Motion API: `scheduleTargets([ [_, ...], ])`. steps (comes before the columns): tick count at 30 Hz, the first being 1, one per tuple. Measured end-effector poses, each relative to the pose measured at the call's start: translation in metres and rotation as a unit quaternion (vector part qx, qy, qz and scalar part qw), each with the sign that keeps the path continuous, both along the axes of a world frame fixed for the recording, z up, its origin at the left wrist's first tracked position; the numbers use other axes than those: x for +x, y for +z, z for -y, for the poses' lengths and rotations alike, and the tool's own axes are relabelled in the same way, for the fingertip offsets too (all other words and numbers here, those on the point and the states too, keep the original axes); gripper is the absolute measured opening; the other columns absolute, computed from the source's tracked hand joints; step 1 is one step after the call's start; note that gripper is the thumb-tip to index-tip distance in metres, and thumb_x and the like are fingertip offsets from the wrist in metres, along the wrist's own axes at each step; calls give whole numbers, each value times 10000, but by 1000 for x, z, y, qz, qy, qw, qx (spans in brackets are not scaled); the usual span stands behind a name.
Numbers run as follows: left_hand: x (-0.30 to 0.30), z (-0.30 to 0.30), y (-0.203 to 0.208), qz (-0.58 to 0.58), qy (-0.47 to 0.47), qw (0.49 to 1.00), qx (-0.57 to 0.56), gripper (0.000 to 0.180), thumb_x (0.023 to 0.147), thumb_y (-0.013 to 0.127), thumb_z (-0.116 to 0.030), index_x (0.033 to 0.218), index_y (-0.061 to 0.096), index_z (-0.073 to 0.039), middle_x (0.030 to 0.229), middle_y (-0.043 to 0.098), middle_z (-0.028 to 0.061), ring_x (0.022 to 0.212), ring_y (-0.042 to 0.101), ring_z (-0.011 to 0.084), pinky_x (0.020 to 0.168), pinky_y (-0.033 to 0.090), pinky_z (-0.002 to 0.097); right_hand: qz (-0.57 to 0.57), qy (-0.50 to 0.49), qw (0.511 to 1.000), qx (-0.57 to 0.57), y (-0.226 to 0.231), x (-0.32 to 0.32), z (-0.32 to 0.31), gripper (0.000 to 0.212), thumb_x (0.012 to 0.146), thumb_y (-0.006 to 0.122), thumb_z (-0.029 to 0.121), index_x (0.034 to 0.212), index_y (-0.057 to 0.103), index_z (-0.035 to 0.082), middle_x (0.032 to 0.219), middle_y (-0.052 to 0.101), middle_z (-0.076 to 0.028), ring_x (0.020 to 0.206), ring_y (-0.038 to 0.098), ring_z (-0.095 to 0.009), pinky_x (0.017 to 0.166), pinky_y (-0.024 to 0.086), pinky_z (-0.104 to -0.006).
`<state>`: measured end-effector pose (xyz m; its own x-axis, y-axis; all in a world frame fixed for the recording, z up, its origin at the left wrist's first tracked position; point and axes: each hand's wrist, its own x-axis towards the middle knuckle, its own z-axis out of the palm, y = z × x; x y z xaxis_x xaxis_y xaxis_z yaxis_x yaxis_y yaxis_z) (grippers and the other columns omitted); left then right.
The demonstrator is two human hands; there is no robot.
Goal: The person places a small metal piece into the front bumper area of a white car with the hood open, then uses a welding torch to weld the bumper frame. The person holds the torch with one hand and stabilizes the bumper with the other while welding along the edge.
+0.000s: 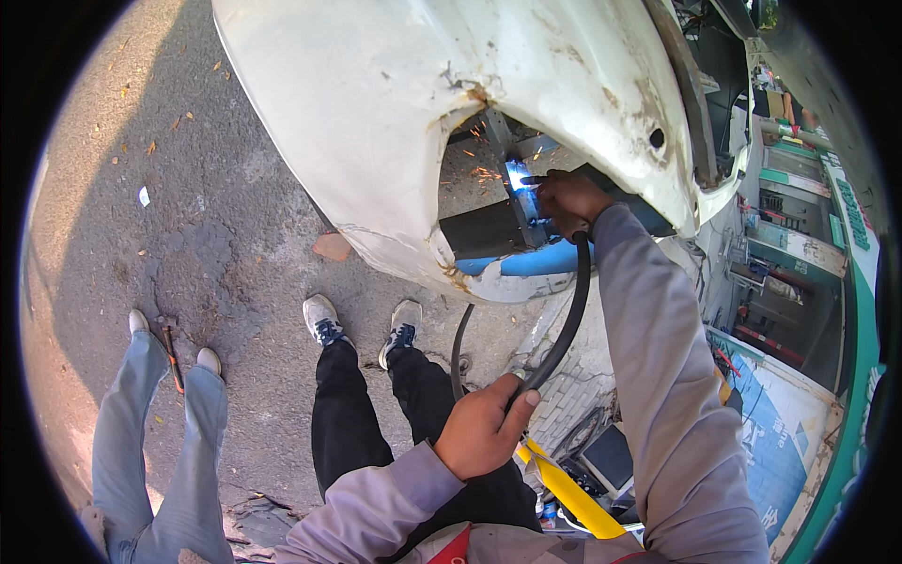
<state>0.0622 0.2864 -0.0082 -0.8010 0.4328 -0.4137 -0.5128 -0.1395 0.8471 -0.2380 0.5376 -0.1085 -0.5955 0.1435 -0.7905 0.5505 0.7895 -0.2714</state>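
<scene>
My right hand (573, 199) reaches into a cut-out in a white vehicle body panel (366, 122) and is closed around a welding torch (534, 180), most of which the fingers hide. A bright blue-white arc glows at its tip against a grey metal bar (498, 132), and orange sparks fly off to the left. From the right hand a thick black cable (567, 338) curves down to my left hand (481, 428), whose fingers are wrapped round it. Below the bar lie a dark metal crosspiece (484, 230) and a blue curved piece (526, 262) inside the opening.
Another person in light blue jeans (193, 451) stands at the left, beside a hammer-like tool (173, 357) on the asphalt. A brick-coloured chunk (332, 247) lies near the panel. At the right are a yellow strip (573, 493), a dark box (609, 461) and a blue-white board (780, 423).
</scene>
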Motion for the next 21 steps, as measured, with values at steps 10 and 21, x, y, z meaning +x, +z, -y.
scheduleTargets([
  [10,0,-1,0,-2,9,1000,8,349,1083,570,-342,1039,600,3,729,629,246,721,653,472,635,502,513,14,-38,998,-51,-3,0,-2,139,919,651,115,1031,659,32,890,677,-88,776,634,-185,692,516,-367],
  [21,0,-1,0,0,5,1000,3,346,1080,578,-342,1025,590,0,721,624,243,713,648,470,627,496,511,48,11,999,-10,-12,-10,-15,152,940,652,197,1008,647,61,800,645,-63,715,627,-191,679,542,-383],
])
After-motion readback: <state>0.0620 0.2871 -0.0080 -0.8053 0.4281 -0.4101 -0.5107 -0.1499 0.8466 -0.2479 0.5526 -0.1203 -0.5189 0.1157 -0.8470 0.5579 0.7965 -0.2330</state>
